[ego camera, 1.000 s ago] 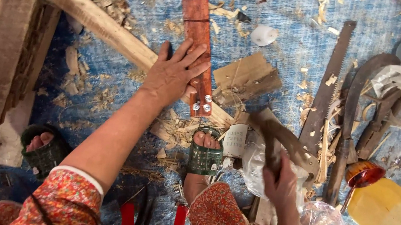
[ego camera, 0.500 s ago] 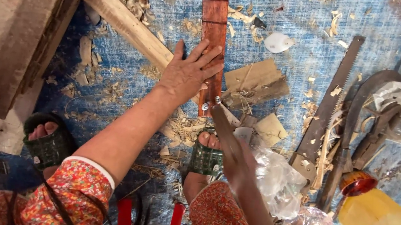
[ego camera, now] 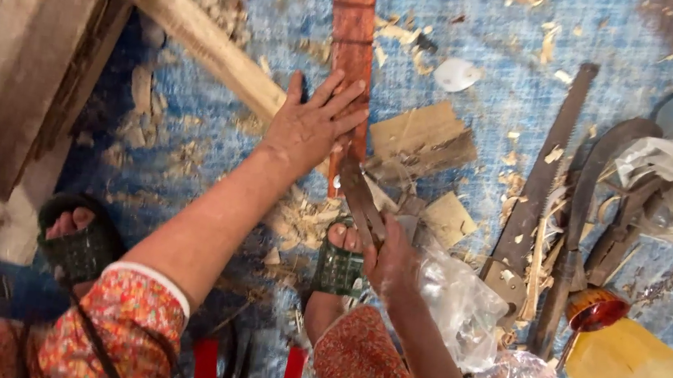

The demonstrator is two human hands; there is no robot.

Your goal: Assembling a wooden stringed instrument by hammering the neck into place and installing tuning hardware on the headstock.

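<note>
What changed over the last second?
The right hand swung its blade from low right, up and in, until the tip sits at the near end of the red strip. Grip on the handle unchanged. The left hand stayed pressed flat on the strip, and the strip and pole did not shift.

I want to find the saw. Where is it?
In the head view, the saw lies on the blue mat at the right, slanting between the wood scraps and a curved dark tool.
</note>
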